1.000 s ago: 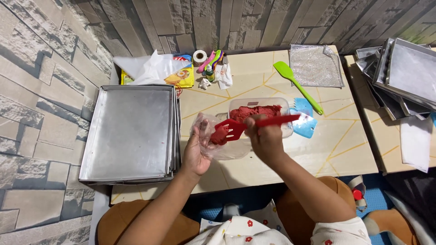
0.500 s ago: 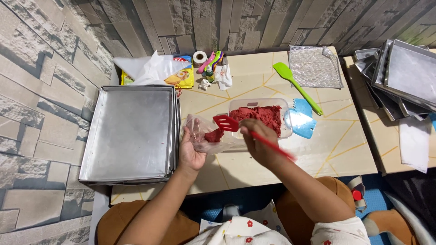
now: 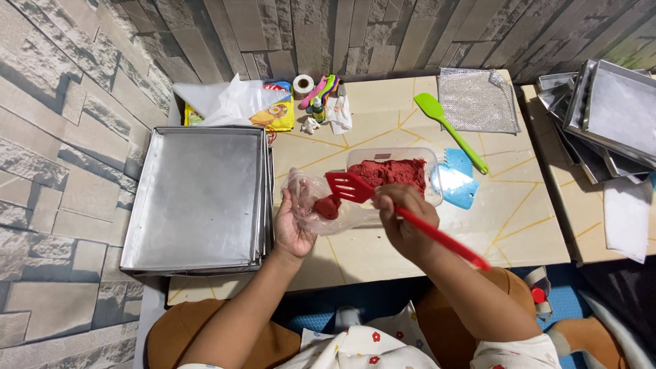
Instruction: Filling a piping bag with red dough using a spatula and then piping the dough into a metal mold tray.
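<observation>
- Left hand (image 3: 292,225) is gripping one clear bag (image 3: 316,203), fingers curled round its side and holding the mouth up toward the tub.
- One lump of red dough (image 3: 329,207) is sitting inside the bag, just under the turner's blade.
- Right hand (image 3: 403,222) is clenching one red slotted turner (image 3: 355,187) by its handle; the blade is pointing left over the bag mouth and the handle is running down-right past the wrist.
- One clear tub (image 3: 430,179) is standing on the table (image 3: 383,253) just behind both hands, with a slab of the same red dough (image 3: 396,172) filling it.
- One blue scraper (image 3: 456,184) is lying against the tub's right side.
- One green spatula (image 3: 447,130) is lying diagonally behind the scraper, clear of the tub.
- One silver mesh mat (image 3: 478,99) is lying at the table's far right corner.
- One stack of metal trays (image 3: 198,195) is sitting left of the bag, near the left hand; exact tray count cannot be told from the edges.
- A second stack of trays (image 3: 615,113) is sitting on the next table to the right, well apart.
- At the far edge: one roll of tape (image 3: 303,84), one yellow packet (image 3: 277,116) under white paper, and a small bunch of coloured tools (image 3: 321,92) too small to count.
</observation>
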